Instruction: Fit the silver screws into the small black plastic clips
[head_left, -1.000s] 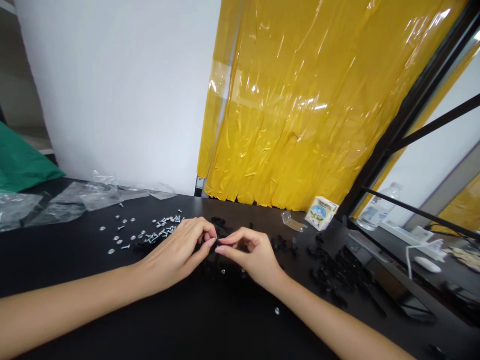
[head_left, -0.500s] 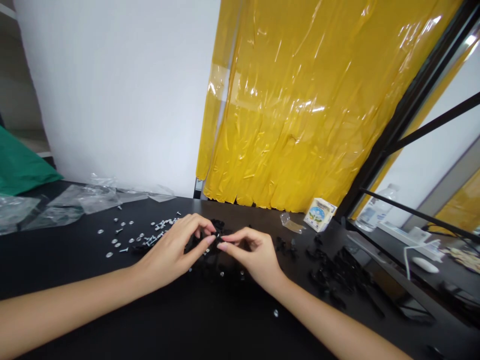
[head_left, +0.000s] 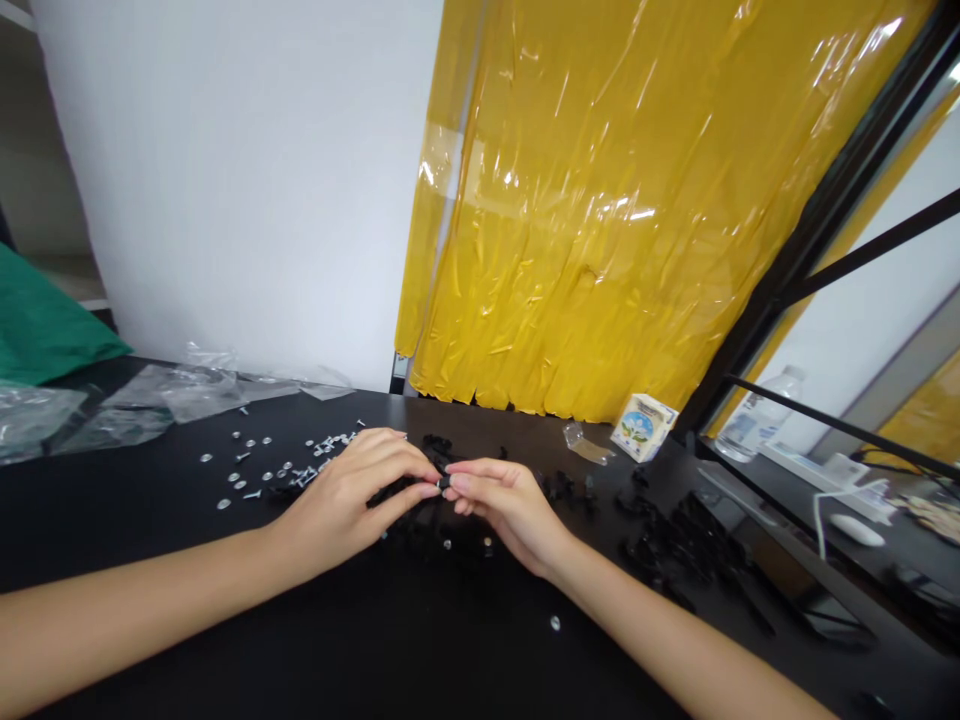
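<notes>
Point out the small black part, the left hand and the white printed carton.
Small black part (head_left: 445, 483): head view, middle.
Left hand (head_left: 345, 505): head view, back.
White printed carton (head_left: 643, 428): head view, side face.

pass: front strip of the black tabletop (head_left: 225, 640), easy route, just one small silver screw (head_left: 554, 623) | in the way: silver screws (head_left: 262, 470) past the left hand (head_left: 349, 500), black plastic parts (head_left: 660, 540) past the right hand (head_left: 510, 510) | far edge: plastic bags (head_left: 172, 395), small carton (head_left: 643, 427), yellow plastic curtain (head_left: 570, 250)
</notes>
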